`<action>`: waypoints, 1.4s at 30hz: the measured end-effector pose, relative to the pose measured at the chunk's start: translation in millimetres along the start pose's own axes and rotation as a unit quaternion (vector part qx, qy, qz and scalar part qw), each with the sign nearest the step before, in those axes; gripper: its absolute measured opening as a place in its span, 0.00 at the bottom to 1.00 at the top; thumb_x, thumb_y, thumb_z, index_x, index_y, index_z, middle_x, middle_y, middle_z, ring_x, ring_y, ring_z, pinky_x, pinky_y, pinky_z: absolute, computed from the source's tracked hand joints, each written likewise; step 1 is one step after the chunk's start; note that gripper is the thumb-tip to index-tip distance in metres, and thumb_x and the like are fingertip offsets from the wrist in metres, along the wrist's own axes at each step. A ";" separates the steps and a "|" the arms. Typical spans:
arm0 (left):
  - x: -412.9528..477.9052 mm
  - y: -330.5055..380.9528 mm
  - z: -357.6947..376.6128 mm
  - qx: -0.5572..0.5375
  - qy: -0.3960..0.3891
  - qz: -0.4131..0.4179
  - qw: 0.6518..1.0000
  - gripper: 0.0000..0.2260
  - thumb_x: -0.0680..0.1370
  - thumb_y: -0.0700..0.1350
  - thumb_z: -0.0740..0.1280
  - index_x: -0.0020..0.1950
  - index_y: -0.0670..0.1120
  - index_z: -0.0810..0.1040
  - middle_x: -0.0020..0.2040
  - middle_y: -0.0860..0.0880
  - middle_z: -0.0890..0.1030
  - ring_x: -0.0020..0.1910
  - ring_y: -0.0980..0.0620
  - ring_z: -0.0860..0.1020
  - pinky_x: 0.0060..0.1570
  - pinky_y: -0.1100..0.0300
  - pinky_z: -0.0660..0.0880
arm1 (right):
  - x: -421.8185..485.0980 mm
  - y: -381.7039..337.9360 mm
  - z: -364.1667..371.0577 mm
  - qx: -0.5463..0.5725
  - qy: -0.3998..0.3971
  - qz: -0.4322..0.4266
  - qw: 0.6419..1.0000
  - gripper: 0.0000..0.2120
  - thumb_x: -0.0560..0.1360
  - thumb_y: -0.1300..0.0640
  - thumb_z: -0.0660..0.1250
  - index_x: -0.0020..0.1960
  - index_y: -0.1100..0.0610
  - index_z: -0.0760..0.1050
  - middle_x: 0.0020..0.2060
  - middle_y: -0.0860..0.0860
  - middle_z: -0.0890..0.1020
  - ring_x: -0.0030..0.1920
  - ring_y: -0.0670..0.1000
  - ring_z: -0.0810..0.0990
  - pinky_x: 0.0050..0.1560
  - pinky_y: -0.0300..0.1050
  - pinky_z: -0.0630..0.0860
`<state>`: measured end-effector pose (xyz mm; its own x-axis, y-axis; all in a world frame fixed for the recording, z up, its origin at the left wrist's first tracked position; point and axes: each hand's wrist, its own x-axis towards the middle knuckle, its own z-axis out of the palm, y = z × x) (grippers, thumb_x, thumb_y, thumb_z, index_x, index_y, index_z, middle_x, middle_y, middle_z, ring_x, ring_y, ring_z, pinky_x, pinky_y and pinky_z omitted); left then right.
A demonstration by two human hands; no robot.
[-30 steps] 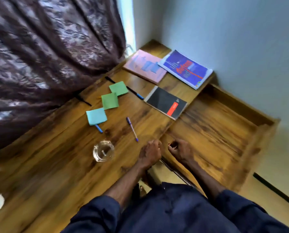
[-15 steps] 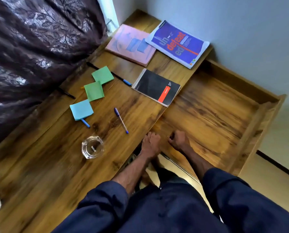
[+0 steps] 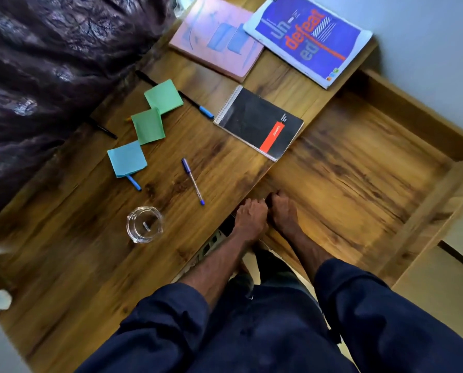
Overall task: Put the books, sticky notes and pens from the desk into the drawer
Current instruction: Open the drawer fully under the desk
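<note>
Three books lie at the desk's far end: a pink book [image 3: 216,41], a blue book [image 3: 308,36] and a black spiral notebook [image 3: 254,122]. Two green sticky-note pads [image 3: 164,96] [image 3: 147,126] and a blue pad [image 3: 127,159] sit left of them. A purple pen [image 3: 192,181], a black pen with a blue cap [image 3: 195,103], a blue pen [image 3: 134,182] under the blue pad and a black pen [image 3: 104,129] lie around. The wooden drawer [image 3: 426,211] stands pulled out, nothing in it. My left hand [image 3: 251,216] and right hand [image 3: 282,211] curl side by side on its near edge by the desk corner.
A glass ashtray [image 3: 144,224] stands on the desk [image 3: 63,265] left of my hands. A dark patterned curtain [image 3: 50,63] hangs along the desk's left side. A pale wall [image 3: 426,49] runs behind the drawer. My dark trousers fill the bottom of the view.
My two hands have drawn together until they touch. The view has dropped closer to the desk. Books, pads and pens have not moved.
</note>
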<state>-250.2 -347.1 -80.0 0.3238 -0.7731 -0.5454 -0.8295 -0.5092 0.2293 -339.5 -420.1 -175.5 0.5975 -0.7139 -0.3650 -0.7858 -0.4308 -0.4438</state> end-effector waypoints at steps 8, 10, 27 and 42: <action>-6.9 -7.0 8.1 0.002 0.005 0.000 1.000 0.11 0.79 0.40 0.63 0.61 0.42 0.74 0.59 0.42 0.79 0.61 0.43 0.75 0.63 0.50 0.73 | -1.3 10.0 3.4 0.015 0.003 -0.027 1.000 0.08 0.78 0.52 0.68 0.49 0.57 0.79 0.45 0.53 0.80 0.41 0.51 0.80 0.38 0.42 0.76; -8.2 -9.4 8.7 -0.001 0.009 0.007 1.000 0.10 0.79 0.40 0.63 0.60 0.41 0.74 0.58 0.41 0.79 0.61 0.43 0.76 0.62 0.50 0.72 | -2.6 12.6 5.5 0.015 0.004 -0.033 0.999 0.07 0.78 0.53 0.67 0.48 0.56 0.79 0.45 0.53 0.80 0.41 0.50 0.80 0.37 0.39 0.74; -40.4 -31.4 -7.2 -0.099 0.144 0.108 0.979 0.11 0.80 0.39 0.63 0.61 0.44 0.78 0.53 0.47 0.81 0.52 0.51 0.78 0.53 0.57 0.78 | -26.5 -24.4 -37.3 0.225 0.184 -0.055 0.955 0.08 0.74 0.56 0.73 0.50 0.55 0.76 0.43 0.49 0.78 0.40 0.45 0.76 0.40 0.40 0.77; -165.0 -193.3 -23.9 -0.233 0.388 -0.219 0.864 0.06 0.77 0.42 0.65 0.50 0.53 0.79 0.48 0.53 0.83 0.46 0.52 0.80 0.44 0.55 0.79 | -39.9 -217.6 -18.2 0.195 0.007 -0.351 0.916 0.03 0.73 0.58 0.70 0.44 0.54 0.76 0.38 0.48 0.80 0.35 0.47 0.78 0.35 0.46 0.77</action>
<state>-132.4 -130.2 -15.1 0.9183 -0.3958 0.0021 -0.3351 -0.7745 0.5365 -195.3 -307.9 -49.5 0.9297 -0.3442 0.1314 -0.0903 -0.5588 -0.8244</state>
